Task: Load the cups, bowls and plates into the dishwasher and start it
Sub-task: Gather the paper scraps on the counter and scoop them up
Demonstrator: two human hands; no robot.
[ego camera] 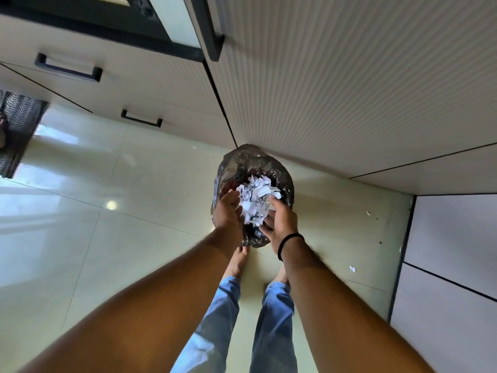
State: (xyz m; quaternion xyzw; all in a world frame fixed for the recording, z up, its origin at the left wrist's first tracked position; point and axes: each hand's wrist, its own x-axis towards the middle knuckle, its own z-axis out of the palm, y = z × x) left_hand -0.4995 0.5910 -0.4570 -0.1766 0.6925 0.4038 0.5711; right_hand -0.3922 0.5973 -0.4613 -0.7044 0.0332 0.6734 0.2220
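Both hands cup a heap of torn white paper scraps between them: the left hand curls its fingers against the left side of the heap, the right hand curls round the near right side, thumb and fingers pressed into the paper; a black band circles the right wrist. Directly under the hands stands a bin lined with a dark, translucent plastic bag; the scraps sit over its open mouth, and dark and reddish rubbish shows inside just beyond the fingers. Behind the bin, past the hands, rises a ribbed cream cabinet panel; up and to the left of the grip are cream drawer fronts with black bar handles, one higher and one lower. Below the wrists, bare feet and blue jeans stand on glossy pale floor tiles; to the right of the right hand a few small white scraps lie loose on the floor, near a white panel with a dark frame. No cups, bowls, plates or dishwasher can be seen from here.
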